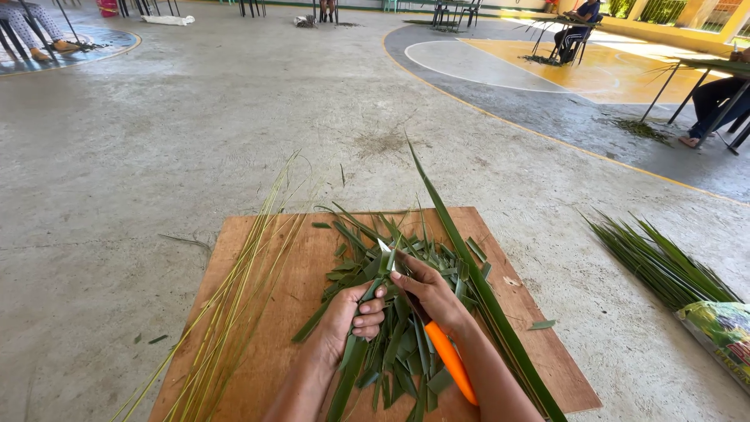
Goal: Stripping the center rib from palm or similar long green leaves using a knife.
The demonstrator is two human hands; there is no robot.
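A rough grey concrete floor (195, 141) fills most of the frame, painted at the upper right with a yellow court area (601, 70) edged by white and yellow curved lines. Along the top edge stand metal-legged chairs and desks, with seated people (578, 27) at the upper right and another's legs at the upper left.

In the lower centre lies a flat rectangular brown wooden board (273, 258), smooth and slightly scuffed. On its left side rests a loose sheaf of thin, stiff, yellow-green leaf midribs (234, 305), fanning toward the lower left corner. In the board's middle is a heap of short, flat, dark green leaf strips (398, 352).

At the lower right edge a glossy printed plastic sack (723, 328) lies on the floor, with a bundle of long narrow green palm leaves (656, 262) just beside its upper left; whether they come out of it cannot be told.

The left hand (351, 316) is curled closed, pinching one long green palm leaflet (469, 273) that runs diagonally from the upper centre to the bottom right. The right hand (430, 293) grips a small knife with an orange plastic handle (449, 359), its pale blade against the leaflet just above the left fingers.
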